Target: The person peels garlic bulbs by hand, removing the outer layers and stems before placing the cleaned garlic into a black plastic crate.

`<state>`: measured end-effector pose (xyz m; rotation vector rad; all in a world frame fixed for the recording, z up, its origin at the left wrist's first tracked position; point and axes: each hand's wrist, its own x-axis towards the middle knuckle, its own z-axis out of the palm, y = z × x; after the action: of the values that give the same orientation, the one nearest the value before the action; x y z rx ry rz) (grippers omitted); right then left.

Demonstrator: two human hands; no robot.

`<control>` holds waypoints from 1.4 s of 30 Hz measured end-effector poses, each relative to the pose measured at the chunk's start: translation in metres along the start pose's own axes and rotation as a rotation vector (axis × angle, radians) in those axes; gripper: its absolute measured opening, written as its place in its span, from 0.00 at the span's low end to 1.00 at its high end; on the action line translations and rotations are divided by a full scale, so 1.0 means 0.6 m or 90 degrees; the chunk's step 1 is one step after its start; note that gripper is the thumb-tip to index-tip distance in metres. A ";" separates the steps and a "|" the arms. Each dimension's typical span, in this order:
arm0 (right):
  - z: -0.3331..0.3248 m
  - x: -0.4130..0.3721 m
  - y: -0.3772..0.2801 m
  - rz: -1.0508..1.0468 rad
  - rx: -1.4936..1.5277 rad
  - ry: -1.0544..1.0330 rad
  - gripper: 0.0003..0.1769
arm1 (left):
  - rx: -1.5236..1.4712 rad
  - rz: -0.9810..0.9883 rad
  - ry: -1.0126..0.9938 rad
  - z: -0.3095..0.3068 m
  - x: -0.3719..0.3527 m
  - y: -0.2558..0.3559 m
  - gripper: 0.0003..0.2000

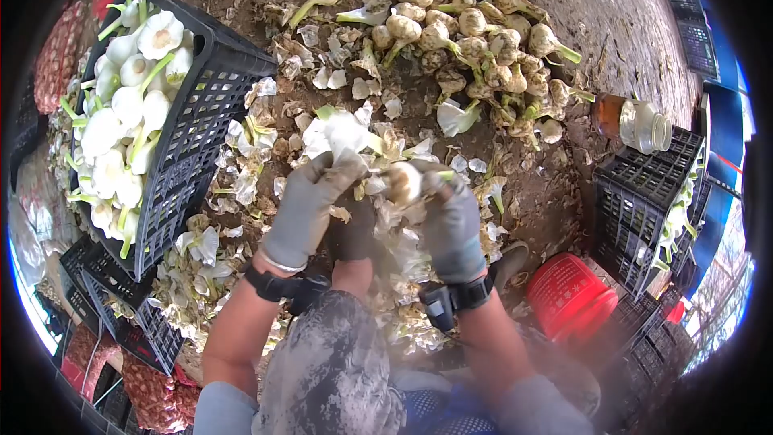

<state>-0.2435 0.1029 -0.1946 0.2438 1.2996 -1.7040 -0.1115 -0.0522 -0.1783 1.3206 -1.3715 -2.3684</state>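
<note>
In the middle of the view, my right hand (452, 225), in a grey glove, grips a garlic bulb (405, 184) near its short green stem. The bulb is partly brown and partly white. My left hand (302, 213), gloved too, has its fingers closed just left of the bulb, pinching pale garlic skin. A blurred white piece of garlic skin (346, 134) shows just above those fingers. Beyond both hands lies a pile of unpeeled garlic bulbs (475, 40), soil-stained and with cut stems.
A black crate (201, 97) of white peeled garlic (121, 121) tilts at the left. Loose skins litter the brown ground. To the right stand a red bucket (568, 298) and an upturned black crate (644, 193) with a jar (644, 127) on it. Red mesh sacks (153, 395) lie lower left.
</note>
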 end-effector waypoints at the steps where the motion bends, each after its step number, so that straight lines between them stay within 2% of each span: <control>1: -0.007 -0.004 -0.014 0.039 -0.055 0.064 0.16 | 0.043 0.025 -0.048 -0.013 -0.014 0.021 0.19; 2: -0.019 -0.005 -0.022 0.038 -0.057 0.063 0.16 | 0.041 0.026 -0.048 -0.033 -0.023 0.029 0.19; 4: -0.045 -0.013 -0.031 -0.217 -0.599 0.055 0.16 | 0.256 -0.054 -0.183 -0.061 -0.035 0.034 0.22; 5: -0.037 -0.022 -0.047 -0.280 -0.762 0.037 0.17 | 0.352 0.038 -0.122 -0.048 -0.038 0.026 0.17; 6: -0.035 -0.021 -0.042 -0.279 -0.763 0.036 0.17 | 0.352 0.038 -0.121 -0.045 -0.036 0.015 0.17; 8: -0.021 -0.007 -0.023 -0.099 -0.215 0.015 0.16 | 0.669 0.372 0.022 -0.043 -0.025 -0.002 0.15; 9: 0.008 -0.018 -0.040 -0.050 -0.167 0.027 0.16 | 0.523 0.197 0.005 -0.022 -0.032 0.021 0.15; 10: 0.006 -0.021 -0.036 -0.046 -0.168 0.025 0.16 | 0.522 0.193 0.008 -0.008 -0.031 0.015 0.15; 12: -0.007 -0.016 -0.025 -0.052 -0.230 -0.092 0.17 | 0.182 0.114 -0.062 0.012 -0.018 0.014 0.13; 13: -0.019 -0.016 -0.015 0.072 -0.102 -0.048 0.15 | 0.122 0.053 -0.107 0.015 -0.015 0.023 0.11; 14: -0.015 -0.018 -0.018 0.072 -0.103 -0.048 0.15 | 0.122 0.053 -0.107 0.017 -0.012 0.027 0.11; 16: -0.002 -0.021 -0.029 -0.038 -0.236 -0.061 0.12 | 0.358 0.302 -0.103 0.017 -0.008 0.030 0.10; 17: -0.015 -0.019 -0.025 -0.037 -0.237 -0.063 0.12 | 0.357 0.301 -0.101 0.016 -0.014 0.029 0.10; 19: -0.055 -0.011 -0.014 -0.347 -0.850 -0.040 0.12 | 0.412 0.327 -0.187 0.015 -0.032 0.022 0.12; 20: -0.044 -0.011 -0.022 -0.347 -0.849 -0.041 0.12 | 0.413 0.326 -0.187 0.010 -0.032 0.016 0.12; 22: -0.010 -0.018 -0.039 -0.111 -0.577 0.046 0.13 | 0.425 0.218 -0.198 -0.004 -0.036 -0.005 0.13; 23: -0.007 -0.018 -0.031 -0.136 -0.497 0.079 0.12 | 0.417 0.217 -0.171 -0.009 -0.034 -0.007 0.14; 24: -0.006 -0.016 -0.030 -0.137 -0.499 0.078 0.12 | 0.416 0.218 -0.169 -0.009 -0.031 -0.005 0.14; 26: 0.001 -0.013 -0.028 -0.112 -0.374 0.101 0.11 | 0.497 0.309 -0.025 -0.013 -0.026 0.003 0.13; 30: 0.025 -0.019 -0.011 -0.113 -0.265 0.065 0.12 | 0.396 0.254 -0.038 0.011 -0.019 0.022 0.13; 32: 0.001 -0.018 0.005 -0.084 -0.344 0.039 0.14 | 0.403 0.128 -0.154 0.020 -0.026 0.036 0.12; 33: -0.006 -0.026 0.006 -0.056 -0.212 -0.005 0.15 | 0.520 0.264 -0.123 0.019 -0.027 0.022 0.11; 34: -0.011 -0.027 -0.001 -0.057 -0.212 -0.007 0.15 | 0.520 0.266 -0.122 0.013 -0.025 0.009 0.11; 36: -0.013 -0.027 -0.021 0.107 0.339 -0.044 0.17 | 0.665 0.322 -0.066 0.004 -0.019 0.000 0.10; 37: 0.001 -0.039 -0.014 -0.097 -0.252 0.022 0.17 | 0.668 0.324 -0.064 0.003 -0.022 -0.001 0.10; 39: -0.003 -0.036 -0.022 -0.073 -0.241 0.040 0.17 | 0.703 0.280 0.011 0.001 -0.037 0.008 0.20; 40: -0.003 -0.031 -0.024 -0.045 -0.231 0.061 0.18 | 0.712 0.248 0.011 0.004 -0.047 0.013 0.29; 41: 0.010 -0.035 -0.033 -0.036 -0.326 0.059 0.17 | 0.575 0.174 -0.048 0.010 -0.052 0.030 0.30; 42: 0.056 -0.044 -0.048 -0.082 -0.359 0.008 0.17 | 0.433 0.106 -0.100 0.016 -0.056 0.048 0.31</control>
<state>-0.2393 0.0893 -0.1449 -0.1632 1.7728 -1.3670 -0.1066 -0.0470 -0.1339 1.0730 -2.3666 -1.9968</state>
